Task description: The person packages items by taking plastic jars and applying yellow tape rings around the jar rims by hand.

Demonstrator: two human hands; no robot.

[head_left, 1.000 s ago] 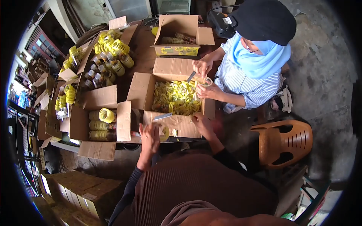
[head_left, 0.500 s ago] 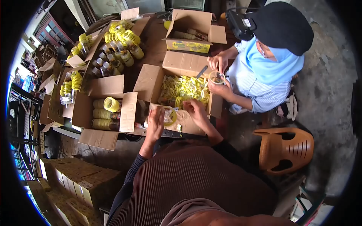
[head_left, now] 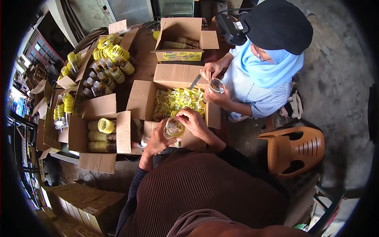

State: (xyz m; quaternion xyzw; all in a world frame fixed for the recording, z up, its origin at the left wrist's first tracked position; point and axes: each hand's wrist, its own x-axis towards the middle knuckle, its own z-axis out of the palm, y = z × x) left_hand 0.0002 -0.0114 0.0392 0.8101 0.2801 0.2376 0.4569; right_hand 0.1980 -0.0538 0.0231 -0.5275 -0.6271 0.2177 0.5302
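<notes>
My left hand (head_left: 156,139) is wrapped round a clear plastic cup (head_left: 174,128) with a yellow rim, held tilted with its mouth towards me. Pale, see-through contents show inside, too blurred to name. My right hand (head_left: 192,121) is closed, its fingertips pinched together at the cup's upper right rim; whatever they hold is hidden. Just beyond both hands stands an open cardboard box (head_left: 141,98) full of small yellow-and-clear packets (head_left: 179,102). A small green-and-white piece (head_left: 177,144) lies below the cup.
At the left, an open carton (head_left: 96,162) holds stacked yellow-rimmed cups (head_left: 106,125). Filled jars (head_left: 103,81) crowd the back left. Another carton (head_left: 179,56) stands behind. A co-worker (head_left: 252,75) at the right holds a cup (head_left: 216,86). An orange plastic chair (head_left: 294,152) stands right.
My left hand has taken hold of the yellow-rimmed cup and tilted it up towards me. My right hand has come left to its rim. The whole view has shifted slightly.
</notes>
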